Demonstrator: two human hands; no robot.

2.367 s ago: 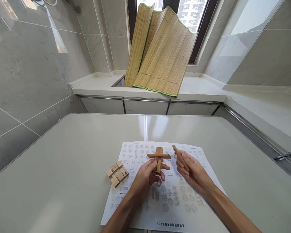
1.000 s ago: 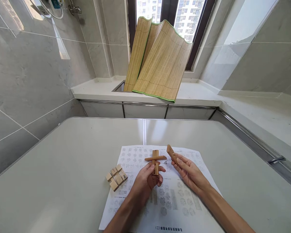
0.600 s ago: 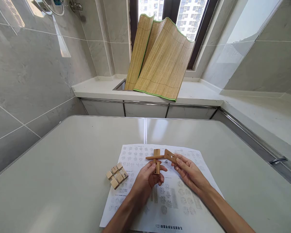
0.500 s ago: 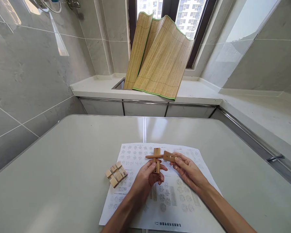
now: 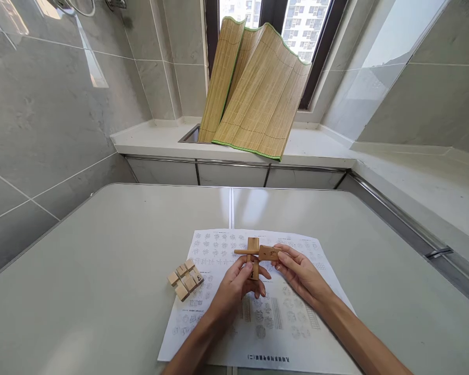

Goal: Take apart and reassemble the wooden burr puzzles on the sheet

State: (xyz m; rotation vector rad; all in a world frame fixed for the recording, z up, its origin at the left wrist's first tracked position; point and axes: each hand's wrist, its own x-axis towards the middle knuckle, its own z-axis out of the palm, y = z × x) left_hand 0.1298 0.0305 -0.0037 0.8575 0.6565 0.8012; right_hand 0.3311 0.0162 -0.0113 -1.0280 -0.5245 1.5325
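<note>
Couldn't make out how the 2 wooden pieces (image 5: 253,244) met. Left hand (image 5: 240,278) pinched them; right hand (image 5: 297,268) pinched a flat piece (image 5: 269,253) beside them.

Figures on the sheet (image 5: 214,338) are too small to read; the left hand (image 5: 239,280) partly hides the crossed pieces (image 5: 253,244); the bench's (image 5: 101,260) near corners are cropped.

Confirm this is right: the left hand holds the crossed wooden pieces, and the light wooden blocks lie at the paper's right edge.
Not quite: the head view shows the light wooden blocks at the paper's left edge. The left hand does hold the crossed wooden pieces.
</note>
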